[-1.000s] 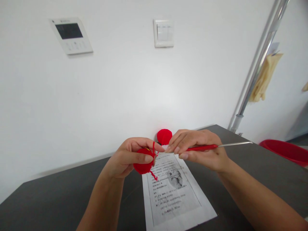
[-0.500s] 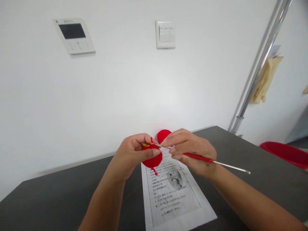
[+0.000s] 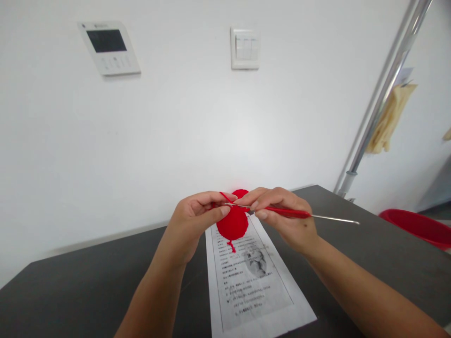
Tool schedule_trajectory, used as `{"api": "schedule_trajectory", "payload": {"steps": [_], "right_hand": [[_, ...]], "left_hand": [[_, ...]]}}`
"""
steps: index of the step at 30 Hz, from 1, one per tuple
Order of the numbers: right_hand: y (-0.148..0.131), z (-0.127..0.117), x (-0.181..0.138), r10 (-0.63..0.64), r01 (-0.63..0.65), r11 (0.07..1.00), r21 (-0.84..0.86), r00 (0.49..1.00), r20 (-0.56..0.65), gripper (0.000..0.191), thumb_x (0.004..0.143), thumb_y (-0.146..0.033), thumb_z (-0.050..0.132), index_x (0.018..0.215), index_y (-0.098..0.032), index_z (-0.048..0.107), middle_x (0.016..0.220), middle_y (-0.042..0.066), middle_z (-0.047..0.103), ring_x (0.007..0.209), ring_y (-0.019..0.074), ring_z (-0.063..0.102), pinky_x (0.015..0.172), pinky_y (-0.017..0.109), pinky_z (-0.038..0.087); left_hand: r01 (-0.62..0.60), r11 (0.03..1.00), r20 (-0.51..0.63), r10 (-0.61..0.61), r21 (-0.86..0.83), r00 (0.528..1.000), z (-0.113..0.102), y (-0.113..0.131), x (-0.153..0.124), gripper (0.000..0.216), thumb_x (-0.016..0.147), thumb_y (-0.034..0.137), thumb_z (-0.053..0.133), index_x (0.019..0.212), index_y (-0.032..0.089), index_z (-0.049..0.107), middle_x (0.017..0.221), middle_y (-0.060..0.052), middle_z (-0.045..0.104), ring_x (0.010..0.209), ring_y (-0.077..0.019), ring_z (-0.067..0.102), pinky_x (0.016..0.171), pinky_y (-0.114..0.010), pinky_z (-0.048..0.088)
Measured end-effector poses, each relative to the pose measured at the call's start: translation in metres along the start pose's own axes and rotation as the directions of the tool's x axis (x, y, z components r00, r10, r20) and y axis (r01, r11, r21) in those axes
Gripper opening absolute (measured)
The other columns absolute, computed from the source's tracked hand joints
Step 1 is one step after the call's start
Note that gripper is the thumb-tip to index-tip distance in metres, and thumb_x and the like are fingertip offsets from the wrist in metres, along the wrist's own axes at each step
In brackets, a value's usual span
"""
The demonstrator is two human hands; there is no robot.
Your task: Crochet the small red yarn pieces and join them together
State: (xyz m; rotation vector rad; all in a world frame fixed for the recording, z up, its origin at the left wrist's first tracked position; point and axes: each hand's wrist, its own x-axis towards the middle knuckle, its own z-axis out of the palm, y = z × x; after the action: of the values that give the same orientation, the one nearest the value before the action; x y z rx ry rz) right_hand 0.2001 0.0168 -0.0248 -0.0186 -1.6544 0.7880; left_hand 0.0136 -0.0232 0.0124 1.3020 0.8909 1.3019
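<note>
Between the thumb and fingers of my left hand (image 3: pixel 192 218) is a red crochet piece (image 3: pixel 233 224), rounded, with a short yarn tail dangling from its lower edge. A strand of red yarn runs over my left index finger. My right hand (image 3: pixel 289 216) is closed round the red grip of a crochet hook (image 3: pixel 287 212). The hook's thin metal tip points left and meets the top edge of the crochet piece beside my left fingertips; its other metal end sticks out to the right. Behind the hands sits a red yarn ball (image 3: pixel 241 193), partly hidden.
A printed sheet (image 3: pixel 260 300) with a picture lies on the dark table (image 3: pixel 88 291) under my hands. The white wall rises right behind the table. To the right are a metal pole (image 3: pixel 384 94), a beige cloth (image 3: pixel 389 119) and a red basin (image 3: pixel 416 227).
The crochet piece has turned and shifted right, showing more of its face. The hook lies flatter, and my right hand has moved slightly left. A yellow bit near my left fingers is no longer visible.
</note>
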Motion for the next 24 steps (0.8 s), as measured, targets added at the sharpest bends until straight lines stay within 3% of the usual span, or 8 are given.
{"api": "schedule_trajectory", "payload": {"steps": [7,13,24], "right_hand": [[0.0022,-0.0050,-0.0017,-0.083,0.083,0.991,-0.110,0.997,0.000,0.021,0.088,-0.012,0.071,0.102,-0.027,0.076,0.103,0.005,0.078,0.095,0.0187,0.073,0.082,0.034,0.062],[0.0023,-0.0053,-0.0080,-0.138,0.133,0.966,-0.222,0.990,-0.006,0.021,0.088,-0.013,0.071,0.103,-0.027,0.076,0.105,0.005,0.078,0.094,0.0195,0.074,0.080,0.034,0.062],[0.0025,-0.0014,-0.0022,-0.096,0.092,0.993,-0.074,0.994,-0.053,0.009,0.089,-0.020,0.072,0.096,-0.024,0.076,0.099,0.006,0.080,0.091,0.0201,0.076,0.083,0.038,0.063]], "left_hand": [[0.036,0.997,-0.015,-0.037,-0.069,0.999,0.0070,0.0013,-0.0016,0.029,0.058,0.022,0.088,0.084,0.015,0.080,0.068,-0.003,0.071,0.068,-0.0145,0.062,0.066,-0.025,0.047],[0.003,0.997,-0.032,-0.006,-0.075,0.999,0.0082,0.0012,-0.0022,0.025,0.059,0.019,0.087,0.083,0.015,0.080,0.066,0.000,0.068,0.064,-0.0099,0.059,0.063,-0.020,0.046],[0.002,0.998,-0.030,-0.004,-0.058,1.000,0.0045,0.0043,-0.0040,0.023,0.059,0.016,0.084,0.082,0.016,0.080,0.066,0.000,0.066,0.062,-0.0095,0.055,0.060,-0.021,0.044]]}}
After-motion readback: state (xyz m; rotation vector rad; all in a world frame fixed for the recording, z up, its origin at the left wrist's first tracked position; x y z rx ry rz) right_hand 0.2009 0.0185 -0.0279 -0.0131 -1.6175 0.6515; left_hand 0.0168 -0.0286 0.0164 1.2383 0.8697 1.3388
